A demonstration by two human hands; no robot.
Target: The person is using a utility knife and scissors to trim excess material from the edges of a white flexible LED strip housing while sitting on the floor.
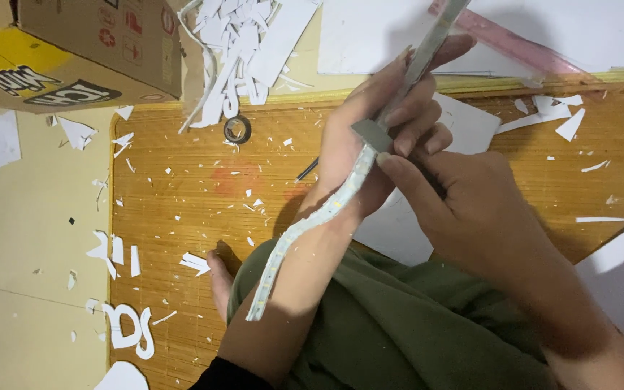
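Head view: your right hand (471, 209) has thumb and forefinger pinched on a small grey clip (371, 135) at the LED strip (312, 224), while your left hand (370, 137) is curled around the strip just above it. Judged step: fitting the clip; next calls for a steady squeeze. Strip is flexible, pale, studded, trailing over your green-clad knee (399, 325); woven bamboo mat (182, 195) littered with white foam scraps (236, 36), tape roll (237, 129), cardboard box (74, 50) beyond
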